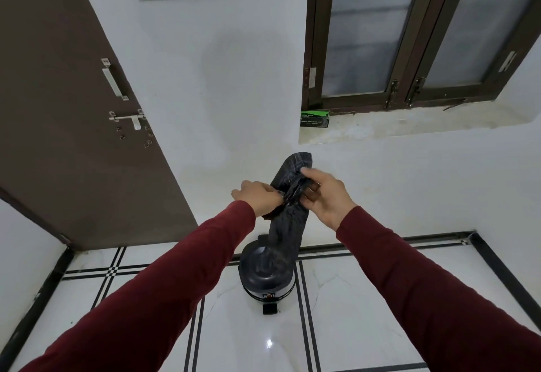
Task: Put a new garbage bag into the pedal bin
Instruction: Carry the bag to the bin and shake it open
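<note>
The person stands over the pedal bin [267,276], which sits on the tiled floor [351,313] close to the far wall, roughly midway between the door [73,108] at the left corner and the right corner of the floor. Its domed lid appears shut and its pedal faces the person.

The garbage bag [288,210] is held in the air above the bin, not yet in it. It is dark, crumpled and largely unopened, a narrow strip with its upper end folded over above the hands and its lower end hanging down in front of the lid; whether it touches the lid cannot be determined.

The left hand [257,197] is closed on the left edge of the bag at mid-height. The right hand [325,196] pinches the bag's upper part between thumb and fingers, the remaining fingers loosely curled. Both hands lie close together, consistent with working the film apart to find the mouth.

A green box [314,118] stands at the left end of the window sill [409,126]; its print is too small to read.

Assessment: early stage. A bag is in hand. Outstanding: opening the bag's mouth, raising the lid, lowering the bag into the bin, and folding its edge over the rim.
</note>
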Available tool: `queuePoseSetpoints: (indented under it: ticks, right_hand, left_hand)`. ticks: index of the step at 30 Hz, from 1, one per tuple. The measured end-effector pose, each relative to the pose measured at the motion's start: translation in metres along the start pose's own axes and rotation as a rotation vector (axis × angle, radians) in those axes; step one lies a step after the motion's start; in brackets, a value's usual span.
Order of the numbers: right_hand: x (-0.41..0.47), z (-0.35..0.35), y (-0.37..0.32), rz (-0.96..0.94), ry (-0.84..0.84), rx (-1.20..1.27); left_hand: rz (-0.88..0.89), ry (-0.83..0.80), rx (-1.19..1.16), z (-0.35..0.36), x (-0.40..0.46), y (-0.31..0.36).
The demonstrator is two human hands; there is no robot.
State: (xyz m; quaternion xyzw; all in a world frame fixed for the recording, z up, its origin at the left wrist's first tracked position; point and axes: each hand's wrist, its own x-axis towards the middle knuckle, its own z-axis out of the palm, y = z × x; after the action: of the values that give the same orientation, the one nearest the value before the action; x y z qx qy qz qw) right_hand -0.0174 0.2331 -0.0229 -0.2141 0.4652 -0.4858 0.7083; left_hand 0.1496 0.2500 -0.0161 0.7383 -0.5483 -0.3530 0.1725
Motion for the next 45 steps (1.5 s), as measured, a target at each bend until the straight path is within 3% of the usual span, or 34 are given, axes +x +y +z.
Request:
queuePoseSetpoints:
  ticks: [2, 4, 6, 9, 13, 20, 23, 27, 30, 32, 34, 38, 41, 45]
  right_hand:
    - [0.002, 0.0, 0.002, -0.061, -0.003, -0.119]
    - [0.001, -0.001, 0.002, -0.091, -0.01, -0.167]
    - [0.0, -0.003, 0.0, -0.103, -0.033, -0.187]
    - [0.0, -0.006, -0.001, -0.104, -0.048, -0.213]
    - [0.004, -0.008, -0.002, -0.12, 0.028, -0.201]
    - [0.008, -0.016, -0.005, -0.108, 0.184, -0.154]
    - [0.008, -0.019, -0.005, -0.097, 0.227, -0.144]
    - [0.012, -0.02, -0.001, -0.131, 0.286, -0.245]
    - [0.013, -0.016, 0.001, -0.202, 0.284, -0.39]
    - [0.014, -0.014, 0.0, -0.286, 0.314, -0.621]
    - [0.012, -0.012, -0.004, -0.322, 0.344, -0.808]
    - [0.005, -0.011, -0.009, -0.273, 0.407, -0.849]
    - [0.005, -0.012, -0.003, -0.338, 0.398, -1.022]
    - [0.002, -0.021, 0.005, -0.416, 0.278, -1.458]
  left_hand:
    - [-0.034, 0.104, -0.066, -0.002, 0.001, 0.005]
    - [0.053, 0.074, -0.211, -0.005, 0.004, 0.009]
    - [0.158, 0.021, -0.223, -0.007, 0.007, 0.009]
    - [0.222, 0.076, -0.23, -0.005, 0.015, 0.004]
    - [0.073, 0.271, -0.243, 0.0, 0.028, -0.001]
    - [0.003, 0.342, -0.526, -0.009, 0.027, -0.004]
    - [-0.007, 0.335, -0.528, -0.01, 0.025, -0.008]
    - [0.133, 0.218, -0.535, -0.013, 0.018, -0.011]
    - [0.295, 0.116, -0.385, -0.014, 0.015, -0.009]
    - [0.367, 0.069, -0.252, -0.013, 0.013, -0.006]
    - [0.31, 0.079, -0.161, -0.015, 0.012, -0.002]
    - [0.174, 0.085, -0.073, -0.015, 0.014, 0.006]
    - [0.165, 0.199, -0.045, -0.01, 0.009, 0.01]
    - [0.253, 0.385, 0.338, -0.006, 0.006, 0.009]
